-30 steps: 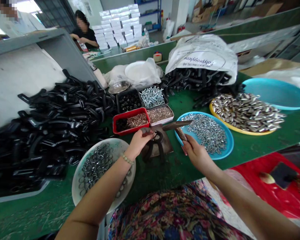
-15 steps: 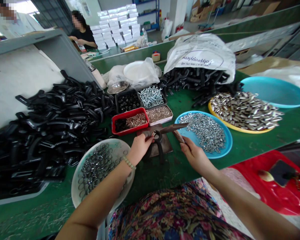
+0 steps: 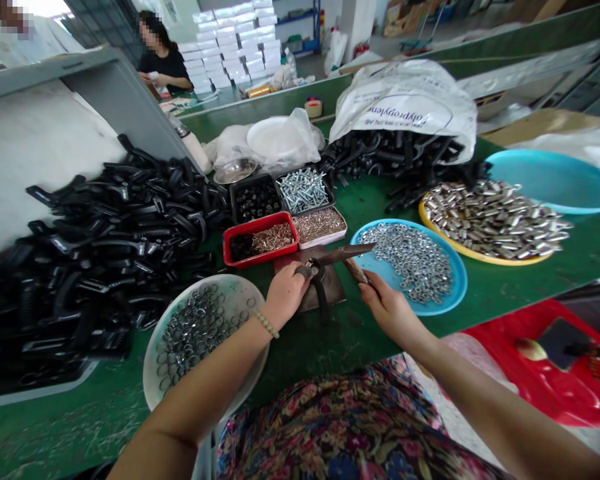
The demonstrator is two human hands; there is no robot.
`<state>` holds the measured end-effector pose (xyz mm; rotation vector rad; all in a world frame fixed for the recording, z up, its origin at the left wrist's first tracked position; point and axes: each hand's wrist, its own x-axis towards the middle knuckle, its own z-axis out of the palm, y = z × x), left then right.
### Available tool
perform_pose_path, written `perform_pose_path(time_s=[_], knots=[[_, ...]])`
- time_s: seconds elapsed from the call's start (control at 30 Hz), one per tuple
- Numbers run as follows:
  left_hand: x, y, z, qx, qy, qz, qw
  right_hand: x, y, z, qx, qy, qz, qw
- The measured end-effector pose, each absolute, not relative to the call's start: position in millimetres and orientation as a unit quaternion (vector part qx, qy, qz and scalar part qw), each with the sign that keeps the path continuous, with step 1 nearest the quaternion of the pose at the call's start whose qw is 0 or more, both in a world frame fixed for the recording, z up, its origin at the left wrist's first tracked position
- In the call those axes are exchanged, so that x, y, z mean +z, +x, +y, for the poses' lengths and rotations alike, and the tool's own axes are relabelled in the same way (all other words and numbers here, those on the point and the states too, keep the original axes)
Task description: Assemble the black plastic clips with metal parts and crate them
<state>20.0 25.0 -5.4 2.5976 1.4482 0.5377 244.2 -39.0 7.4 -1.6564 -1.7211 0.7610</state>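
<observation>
the person's left hand pinched a small metal part on a dark metal stand, while the right hand held a hammer just above it, between a white plate of metal rings and a blue plate of washers.

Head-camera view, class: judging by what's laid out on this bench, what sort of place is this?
Probably a small factory assembly workshop: a long green workbench carries a heap of black plastic parts and a tray of sorted screws, while stacked white boxes stand behind.
</observation>
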Motion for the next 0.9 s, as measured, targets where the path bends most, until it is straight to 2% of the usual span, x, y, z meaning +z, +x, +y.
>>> perform_pose_path(time_s=[0.23, 0.33, 0.47, 0.63, 0.77, 0.9], knots=[[-7.2, 19.8, 20.8, 0.106, 0.894, 0.434, 0.004, 8.1, 242.7, -42.1, 0.290, -0.631, -0.655, 0.300], [-3.7, 17.7, 18.0, 0.101, 0.899, 0.424, 0.036, 9.0, 241.2, -42.0, 0.282, -0.633, -0.659, 0.295], [4.2, 7.4, 4.3, 0.173, 0.861, 0.465, 0.112, 18.2, 235.2, -40.1, 0.274, -0.624, -0.691, 0.241], [5.5, -9.5, -29.4, 0.186, 0.834, 0.505, 0.122, 39.8, 223.2, -39.5, 0.229, -0.587, -0.745, 0.217], [-3.0, -13.3, -40.9, 0.149, 0.845, 0.498, 0.125, 50.4, 215.1, -34.1, 0.217, -0.596, -0.766, 0.102], [-10.2, -9.6, -46.3, 0.152, 0.844, 0.498, 0.130, 48.8, 208.0, -34.0, 0.187, -0.587, -0.772, 0.153]])
